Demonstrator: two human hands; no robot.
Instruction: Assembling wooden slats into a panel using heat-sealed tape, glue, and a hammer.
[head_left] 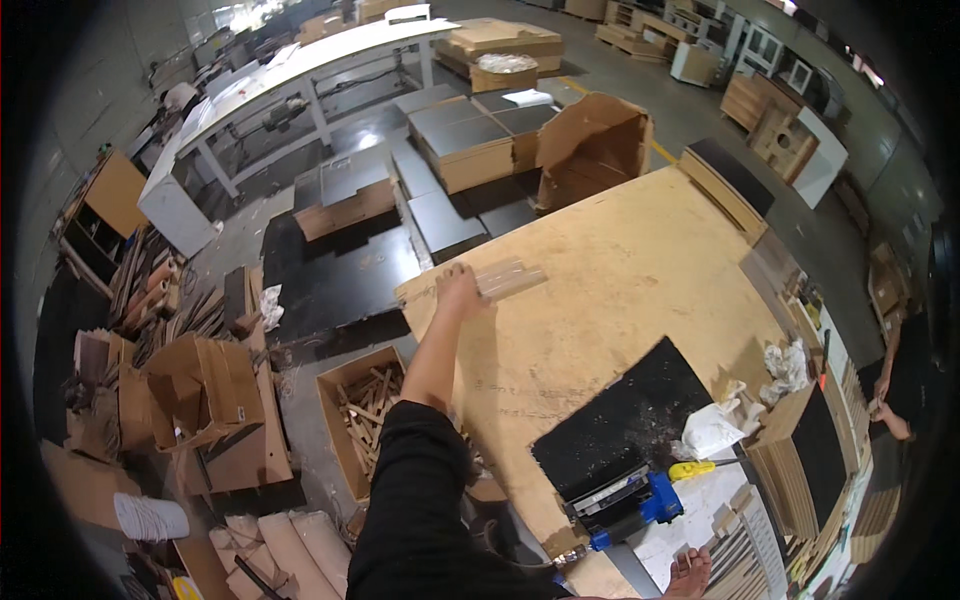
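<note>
My left hand, in a black sleeve, reaches to the far left edge of a large plywood board. Its fingers are curled around the left end of some short pale wooden strips lying side by side there. At the bottom right, my right hand is partly cut off by the picture's edge. Those fingers are bent together, and what they hold is too small to make out. Thin wooden strips lie beside that hand. A blue and black nail gun rests near it, by a black panel.
A yellow tool and crumpled white plastic lie right of the black panel. A cardboard box of wood offcuts stands left of my arm. Stacked panels fill the floor beyond. At right, another person's hands show.
</note>
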